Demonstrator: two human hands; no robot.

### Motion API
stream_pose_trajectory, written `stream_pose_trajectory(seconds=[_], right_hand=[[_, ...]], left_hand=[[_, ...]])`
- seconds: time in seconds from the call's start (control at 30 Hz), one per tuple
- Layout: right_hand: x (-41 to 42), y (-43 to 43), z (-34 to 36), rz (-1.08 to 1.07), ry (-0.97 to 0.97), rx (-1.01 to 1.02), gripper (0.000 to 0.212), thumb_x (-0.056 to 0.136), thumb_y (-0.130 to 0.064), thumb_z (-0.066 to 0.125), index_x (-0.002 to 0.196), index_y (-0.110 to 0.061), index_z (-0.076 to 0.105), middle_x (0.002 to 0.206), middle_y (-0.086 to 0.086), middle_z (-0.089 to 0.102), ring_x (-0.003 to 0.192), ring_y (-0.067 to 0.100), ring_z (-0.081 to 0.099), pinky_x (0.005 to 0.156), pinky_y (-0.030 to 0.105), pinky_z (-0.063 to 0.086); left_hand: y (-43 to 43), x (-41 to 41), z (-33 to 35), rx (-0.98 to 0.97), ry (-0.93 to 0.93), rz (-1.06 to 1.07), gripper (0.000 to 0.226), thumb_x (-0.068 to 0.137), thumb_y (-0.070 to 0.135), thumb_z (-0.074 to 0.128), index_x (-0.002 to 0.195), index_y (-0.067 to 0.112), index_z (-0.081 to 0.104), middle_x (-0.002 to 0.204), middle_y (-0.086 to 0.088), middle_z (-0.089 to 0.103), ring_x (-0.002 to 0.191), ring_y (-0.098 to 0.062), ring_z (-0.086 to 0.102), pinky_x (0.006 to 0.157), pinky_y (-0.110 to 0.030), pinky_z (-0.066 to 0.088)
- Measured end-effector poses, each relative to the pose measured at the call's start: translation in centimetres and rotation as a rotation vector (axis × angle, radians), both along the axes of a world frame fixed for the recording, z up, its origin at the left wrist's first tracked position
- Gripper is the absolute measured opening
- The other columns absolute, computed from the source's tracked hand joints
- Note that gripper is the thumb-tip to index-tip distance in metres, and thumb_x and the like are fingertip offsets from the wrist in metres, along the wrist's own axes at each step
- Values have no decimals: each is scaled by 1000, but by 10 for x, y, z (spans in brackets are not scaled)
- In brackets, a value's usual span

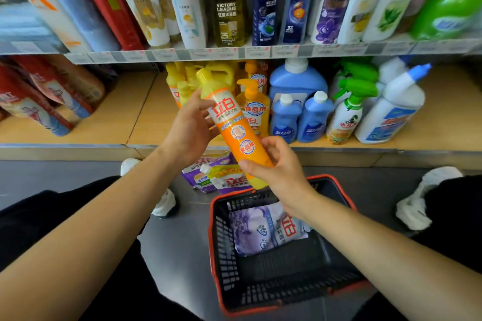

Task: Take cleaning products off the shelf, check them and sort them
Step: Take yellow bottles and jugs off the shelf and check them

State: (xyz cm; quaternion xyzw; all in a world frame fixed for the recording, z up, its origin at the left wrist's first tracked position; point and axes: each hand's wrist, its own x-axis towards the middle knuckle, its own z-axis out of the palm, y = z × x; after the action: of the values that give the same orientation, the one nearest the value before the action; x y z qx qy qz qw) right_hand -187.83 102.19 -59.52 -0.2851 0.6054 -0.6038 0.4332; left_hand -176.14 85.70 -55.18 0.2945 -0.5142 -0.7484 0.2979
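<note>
I hold a yellow and orange dish soap bottle [232, 125] tilted in front of the lower shelf [125, 122], label facing me. My left hand [190, 125] grips its upper part near the cap. My right hand [276, 164] grips its lower end. Below the bottle sits a black basket with a red rim [216, 242] on the floor, and a purple and white refill pouch [263, 229] lies inside it.
More yellow soap bottles [182, 78], blue detergent bottles [297, 109], green spray bottles [349, 109] and a white toilet cleaner [393, 109] stand on the lower shelf. Shampoo bottles [266, 0] fill the upper shelf. Refill pouches [219, 174] lie on the floor by the basket.
</note>
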Motion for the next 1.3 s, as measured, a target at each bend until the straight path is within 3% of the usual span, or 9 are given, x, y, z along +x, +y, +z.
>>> stream_pose_trajectory(seconds=[0.1,0.23,0.37,0.5,0.7,0.8,0.97,1.17,1.3], right_hand=[[-7,7,-3,-31,33,29,72,63,-19,94,123,-28,55,132,7,52,116,22,60,97,43,54],[-23,15,-3,-159,-193,-46,62,69,-3,87,118,-22,53,124,9,56,102,27,69,80,45,61],[-50,26,0,-181,-347,-84,47,69,-22,83,108,-19,56,114,16,68,95,38,73,72,40,60],[-67,35,2,-141,-402,-63,45,74,-33,76,111,-15,61,111,18,72,95,36,72,71,37,60],[-78,43,1,-185,-389,-132,62,71,-4,78,127,-22,59,111,5,73,102,23,72,80,35,60],[-80,47,4,-206,-439,-102,53,76,-23,78,125,-23,60,116,13,70,90,32,74,69,32,60],[-79,43,7,-183,-497,-5,54,78,-51,69,118,-15,62,99,21,72,85,35,74,64,34,59],[-78,38,10,-115,-461,-98,66,73,-16,79,134,-16,55,122,13,67,106,35,70,81,39,60],[-76,38,11,-136,-470,-64,55,77,-27,75,127,-14,57,119,17,67,92,36,74,71,36,61]], left_hand=[[3,-14,-5,-1,-68,110,48,94,31,67,139,23,53,126,-1,70,113,-24,68,94,-41,56],[5,-30,-7,76,-87,170,71,91,33,72,152,18,38,136,-4,63,121,-25,63,102,-42,52],[9,-43,0,128,45,43,35,86,14,58,119,18,47,116,-10,53,103,-27,57,86,-37,50],[14,-54,4,72,60,-8,50,88,3,64,131,22,45,104,-5,68,96,-24,66,75,-34,57],[25,-70,3,-100,-35,55,31,85,33,77,110,30,59,105,8,76,101,-13,73,84,-33,55],[23,-72,6,-26,34,18,22,86,23,70,104,29,60,101,6,73,94,-13,71,77,-28,57],[20,-67,10,13,120,11,43,84,12,73,120,19,50,99,0,73,91,-19,73,72,-30,59],[30,-66,11,-112,-29,149,72,77,46,75,135,12,51,119,-7,70,105,-18,72,78,-30,59],[23,-60,15,-68,18,41,34,86,26,67,118,18,55,110,-2,69,104,-19,68,87,-35,56]])
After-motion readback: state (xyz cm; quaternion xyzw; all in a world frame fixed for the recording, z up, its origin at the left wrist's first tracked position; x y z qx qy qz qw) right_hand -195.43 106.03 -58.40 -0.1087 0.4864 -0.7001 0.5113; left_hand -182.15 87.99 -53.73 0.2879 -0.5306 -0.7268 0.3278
